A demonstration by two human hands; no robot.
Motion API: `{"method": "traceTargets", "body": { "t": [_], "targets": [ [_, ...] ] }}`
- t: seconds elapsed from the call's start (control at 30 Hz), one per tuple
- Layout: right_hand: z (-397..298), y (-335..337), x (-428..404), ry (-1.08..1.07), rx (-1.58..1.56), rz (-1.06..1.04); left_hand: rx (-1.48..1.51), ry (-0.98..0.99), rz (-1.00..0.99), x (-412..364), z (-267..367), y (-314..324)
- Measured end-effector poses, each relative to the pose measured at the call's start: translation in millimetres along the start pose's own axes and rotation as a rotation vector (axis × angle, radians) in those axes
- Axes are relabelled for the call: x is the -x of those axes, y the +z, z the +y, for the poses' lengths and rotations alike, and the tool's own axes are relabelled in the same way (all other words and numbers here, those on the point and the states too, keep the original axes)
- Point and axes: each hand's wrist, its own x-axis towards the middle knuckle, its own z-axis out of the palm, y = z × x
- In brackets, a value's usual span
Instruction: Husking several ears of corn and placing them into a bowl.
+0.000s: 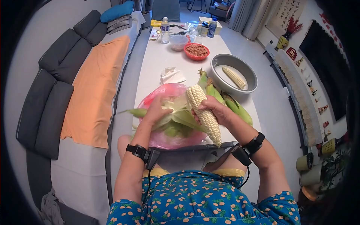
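Observation:
A bare ear of pale corn (pixel 206 116) is gripped in my right hand (pixel 215 108), tilted with its narrow end towards me. My left hand (pixel 157 112), slightly blurred, has hold of a stripped corn husk (pixel 178 114), its thumb on the pale base and its fingers partly hidden. Beneath the husk lies a pink plastic bag (pixel 187 142) holding more green husks. Just beyond my right hand are several ears of corn in their husks (pixel 237 110). A grey round pan (pixel 254 81) at the right of the table contains another bare ear of corn (pixel 233 77).
Past the bag, crumpled white tissue (pixel 172 76) rests on the white table (pixel 157 60). Farther back stand a red basket of peanuts (pixel 197 51), a clear plastic bowl (pixel 178 43), a water bottle (pixel 165 31) and a blue-labelled bottle (pixel 212 28). A sofa (pixel 92 92) runs along the left.

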Motion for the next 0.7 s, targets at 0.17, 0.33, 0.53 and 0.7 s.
{"method": "traceTargets", "body": {
  "t": [0.17,0.33,0.53,0.7],
  "targets": [
    [4.3,-5.7,-6.2,0.054,-0.057,0.010,-0.162,0.040,0.101,-2.9,21.6,-3.1],
    [-2.7,-1.5,-7.4,0.062,0.080,-0.108,0.533,-0.027,-0.074,-4.4,99.5,-12.0],
    [-10.0,16.5,-11.9,0.015,0.188,-0.251,0.597,-0.167,-0.337,0.2,95.8,-11.6],
    [-5.5,-0.2,-14.6,0.170,0.384,-0.157,0.051,0.030,-0.339,-4.2,98.6,-22.5]
  ]
}}
